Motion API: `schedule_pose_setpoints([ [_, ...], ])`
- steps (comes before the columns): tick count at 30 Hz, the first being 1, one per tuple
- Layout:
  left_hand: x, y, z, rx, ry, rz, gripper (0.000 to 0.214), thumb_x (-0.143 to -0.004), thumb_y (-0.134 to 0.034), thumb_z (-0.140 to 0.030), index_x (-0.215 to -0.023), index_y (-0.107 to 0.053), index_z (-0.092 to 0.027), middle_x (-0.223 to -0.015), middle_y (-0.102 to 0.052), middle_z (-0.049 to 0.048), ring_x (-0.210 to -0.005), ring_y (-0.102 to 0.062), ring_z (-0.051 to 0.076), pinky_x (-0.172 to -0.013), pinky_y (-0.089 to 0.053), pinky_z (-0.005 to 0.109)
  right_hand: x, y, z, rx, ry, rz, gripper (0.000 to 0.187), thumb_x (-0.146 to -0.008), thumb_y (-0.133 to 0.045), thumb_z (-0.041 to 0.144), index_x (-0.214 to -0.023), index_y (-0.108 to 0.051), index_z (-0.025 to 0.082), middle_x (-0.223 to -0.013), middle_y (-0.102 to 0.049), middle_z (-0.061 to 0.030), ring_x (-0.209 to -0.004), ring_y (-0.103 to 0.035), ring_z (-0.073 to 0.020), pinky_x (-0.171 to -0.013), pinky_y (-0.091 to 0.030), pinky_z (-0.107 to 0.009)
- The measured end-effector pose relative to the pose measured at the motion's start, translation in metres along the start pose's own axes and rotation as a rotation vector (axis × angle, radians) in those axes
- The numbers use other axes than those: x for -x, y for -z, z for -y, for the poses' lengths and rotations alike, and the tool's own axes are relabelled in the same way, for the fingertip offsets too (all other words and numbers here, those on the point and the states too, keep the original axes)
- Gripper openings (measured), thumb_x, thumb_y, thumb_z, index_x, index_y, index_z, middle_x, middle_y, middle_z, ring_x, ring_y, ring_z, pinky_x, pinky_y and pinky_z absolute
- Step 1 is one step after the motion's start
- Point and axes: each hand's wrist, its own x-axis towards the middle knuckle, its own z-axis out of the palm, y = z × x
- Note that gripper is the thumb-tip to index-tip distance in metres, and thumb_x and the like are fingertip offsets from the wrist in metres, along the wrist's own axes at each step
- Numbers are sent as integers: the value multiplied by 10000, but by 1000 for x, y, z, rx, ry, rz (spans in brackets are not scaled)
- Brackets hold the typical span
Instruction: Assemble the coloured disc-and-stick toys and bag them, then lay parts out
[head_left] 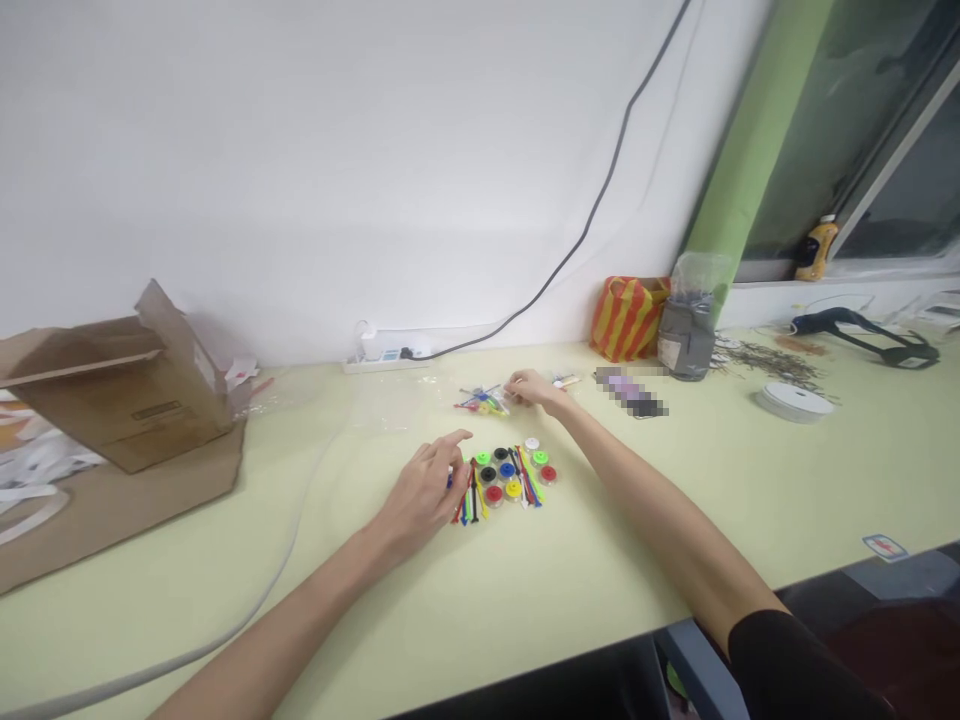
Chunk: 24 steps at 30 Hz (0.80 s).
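Observation:
A cluster of small coloured round discs point(514, 470) and thin coloured sticks point(529, 480) lies on the pale yellow table point(525, 600). My left hand point(424, 495) rests at the cluster's left edge, fingers curled, touching the sticks point(466, 500) there. Farther back, my right hand point(531, 388) pinches at a small clear bag of coloured sticks point(482, 401). What the left fingers hold, if anything, is hidden.
An open cardboard box point(127, 400) sits at the left, a white power strip point(386, 352) with a dark cable by the wall. A striped orange bag point(626, 318), a grey jar point(688, 335), a white tape roll point(793, 402) and black glasses point(870, 335) lie at the right.

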Motion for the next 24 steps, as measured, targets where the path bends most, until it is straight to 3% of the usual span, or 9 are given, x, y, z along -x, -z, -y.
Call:
schedule_pose_setpoints([
  [4, 0, -2, 2, 10, -10, -11, 283, -997, -393, -239, -1269, -466, -215, -924, -661, 40, -1005, -634, 223, -888, -472, 368, 1, 21, 7, -258, 59, 68, 125, -824, -640, 281, -808, -576, 175, -870, -732, -78, -672, -646, -117, -594, -493, -216],
  [8, 0, -2, 1, 16, -7, 12, 275, -1009, -385, -248, -1275, -443, -218, -912, -653, 33, -1041, -628, 226, -916, -466, 375, 3, 39, 17, -608, 120, 110, 232, -747, -731, 346, -798, -580, 176, -812, -677, -41, -662, -602, -107, -579, -461, -213],
  [11, -1, -1, -1, 15, 1, 16, 297, -1013, -378, -254, -1304, -420, -211, -882, -642, 25, -1016, -627, 222, -918, -467, 372, 3, 49, 28, -703, 178, 34, 272, -726, -734, 377, -772, -541, 190, -723, -597, 7, -620, -526, -89, -555, -420, -202],
  [17, 0, -1, 1, 94, 52, -31, 212, -997, -388, -277, -1138, -534, -218, -972, -652, 51, -1001, -618, 214, -880, -474, 361, 4, 67, 56, -783, 305, -262, 299, -756, -637, 406, -749, -396, 228, -688, -511, 39, -578, -480, -84, -496, -347, -197],
  [20, -1, 0, 2, 278, 208, -20, 279, -1010, -362, -338, -1165, -560, -217, -796, -599, 7, -771, -577, 174, -718, -469, 304, 13, 57, 73, -834, 378, -340, 315, -776, -604, 417, -757, -346, 236, -730, -544, 27, -623, -537, -101, -488, -359, -201],
  [22, -4, 3, 3, 423, 303, -13, 324, -1008, -372, -405, -1094, -617, -210, -723, -565, -6, -675, -522, 156, -639, -438, 278, 23, 39, 84, -834, 413, -282, 316, -762, -638, 392, -784, -361, 240, -791, -585, 19, -702, -597, -115, -518, -406, -200],
  [24, -8, 5, 5, 532, 357, -43, 379, -987, -417, -475, -990, -673, -196, -745, -588, 9, -708, -531, 159, -663, -439, 280, 36, 15, 91, -841, 441, -193, 343, -726, -703, 346, -845, -397, 248, -850, -618, 15, -792, -648, -136, -589, -475, -214],
])
